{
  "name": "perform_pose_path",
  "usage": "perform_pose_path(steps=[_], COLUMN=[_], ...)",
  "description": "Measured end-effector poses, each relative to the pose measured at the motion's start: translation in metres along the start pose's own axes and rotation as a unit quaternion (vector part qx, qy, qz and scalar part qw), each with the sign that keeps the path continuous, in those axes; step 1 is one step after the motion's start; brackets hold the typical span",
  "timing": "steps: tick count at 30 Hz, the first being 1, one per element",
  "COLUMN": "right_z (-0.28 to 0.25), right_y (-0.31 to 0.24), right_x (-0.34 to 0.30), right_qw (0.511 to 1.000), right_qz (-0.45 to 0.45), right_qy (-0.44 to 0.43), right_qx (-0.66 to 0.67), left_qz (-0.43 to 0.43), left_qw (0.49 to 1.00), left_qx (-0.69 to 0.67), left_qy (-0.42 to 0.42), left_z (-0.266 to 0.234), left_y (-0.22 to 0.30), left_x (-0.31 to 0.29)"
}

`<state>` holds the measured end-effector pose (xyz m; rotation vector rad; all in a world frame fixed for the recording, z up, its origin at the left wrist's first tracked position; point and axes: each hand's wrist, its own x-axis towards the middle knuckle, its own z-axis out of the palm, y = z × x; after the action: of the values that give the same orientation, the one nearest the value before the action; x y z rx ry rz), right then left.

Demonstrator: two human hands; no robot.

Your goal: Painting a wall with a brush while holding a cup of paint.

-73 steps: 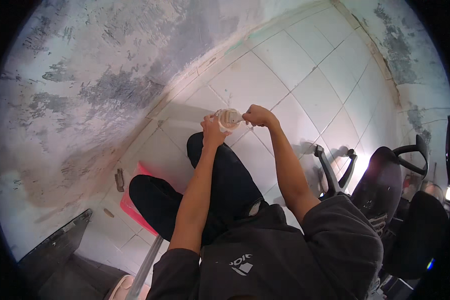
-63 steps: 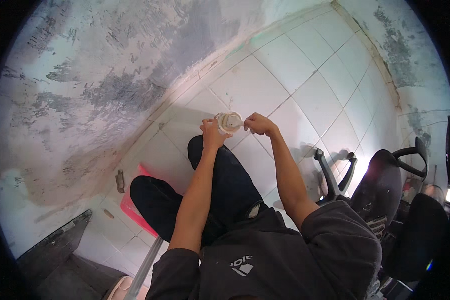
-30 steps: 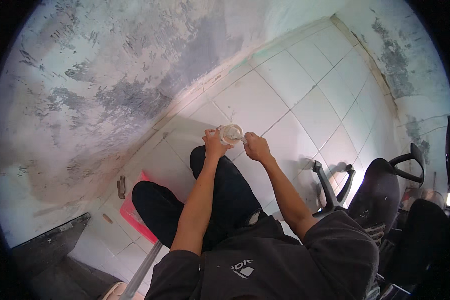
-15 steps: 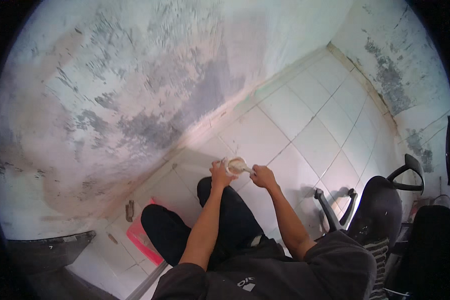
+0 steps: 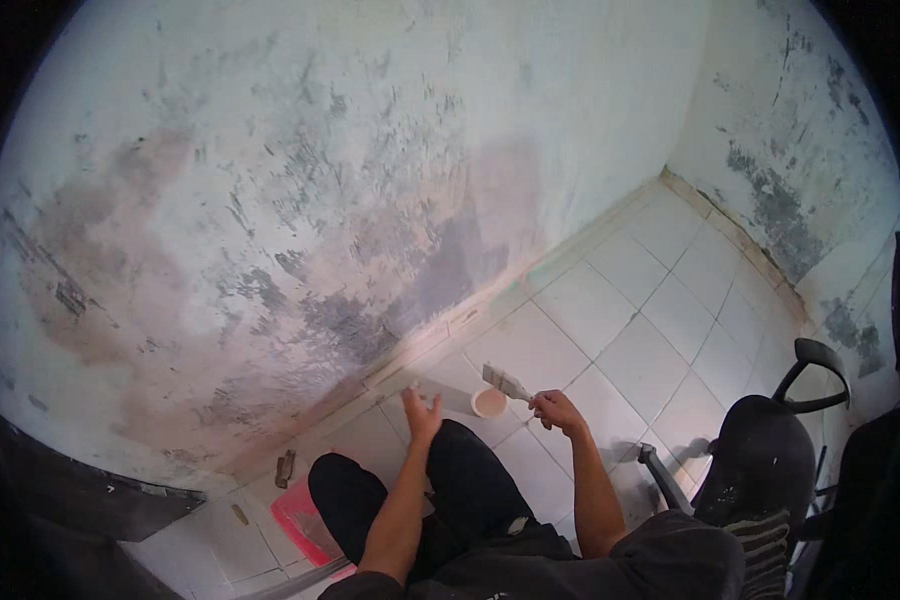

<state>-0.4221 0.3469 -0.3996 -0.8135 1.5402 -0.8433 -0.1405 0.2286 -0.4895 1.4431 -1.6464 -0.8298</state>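
My right hand (image 5: 558,412) grips the handle of a flat paintbrush (image 5: 508,384), its bristles pointing left toward the wall. Just below the bristles, a small round cup (image 5: 489,404) with pinkish-beige contents appears to stand on the floor tiles. Empty, with fingers apart, my left hand (image 5: 423,414) is raised to the left of the cup, close to the foot of the wall (image 5: 370,270). That wall is stained, with dark, scraped-looking patches and damp-looking pinkish areas.
Under my bent knees (image 5: 345,478) lies a pink tray or basin (image 5: 304,520). A small brown block-like object (image 5: 285,467) rests by the wall. At my right stands a black office chair (image 5: 760,450) with an armrest. Dark furniture (image 5: 100,490) is at the lower left.
My left hand has let go of the cup and moved left, opening. My right hand has lifted the brush out of the cup. The view has tilted up toward the wall.
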Motion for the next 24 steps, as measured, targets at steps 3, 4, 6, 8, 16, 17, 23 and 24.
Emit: perform_pose_path(steps=[3,4,6,8,16,17,23,24], right_z=[-0.019,-0.003,0.0,0.009,0.0,0.007,0.013,0.014], right_y=[-0.009,-0.034,-0.063,-0.109,-0.346,-0.367,-0.402,-0.395], right_x=[-0.011,-0.012,-0.01,-0.003,0.008,0.008,0.033,0.04], right_qw=[0.991,0.989,0.987,0.978,0.689,0.669,0.612,0.622], right_qz=[-0.014,-0.043,-0.111,-0.207,-0.559,-0.565,-0.536,-0.507], right_qy=[-0.001,-0.016,-0.007,0.017,0.324,0.349,0.392,0.379], right_qx=[0.133,0.143,0.112,0.017,-0.328,-0.335,-0.43,-0.461], left_qz=[0.085,0.218,0.286,0.368,0.456,0.467,0.435,0.437], left_qw=[0.99,0.929,0.849,0.775,0.543,0.523,0.54,0.54], left_qx=[-0.009,0.123,0.199,0.223,0.429,0.435,0.464,0.461], left_qy=[0.11,0.274,0.396,0.462,0.559,0.565,0.551,0.552], left_z=[-0.073,-0.117,-0.199,-0.292,-0.49,-0.507,-0.523,-0.524], left_y=[0.084,0.088,0.157,0.237,0.42,0.422,0.4,0.4], left_x=[0.054,0.08,0.118,0.136,0.21,0.216,0.238,0.242])
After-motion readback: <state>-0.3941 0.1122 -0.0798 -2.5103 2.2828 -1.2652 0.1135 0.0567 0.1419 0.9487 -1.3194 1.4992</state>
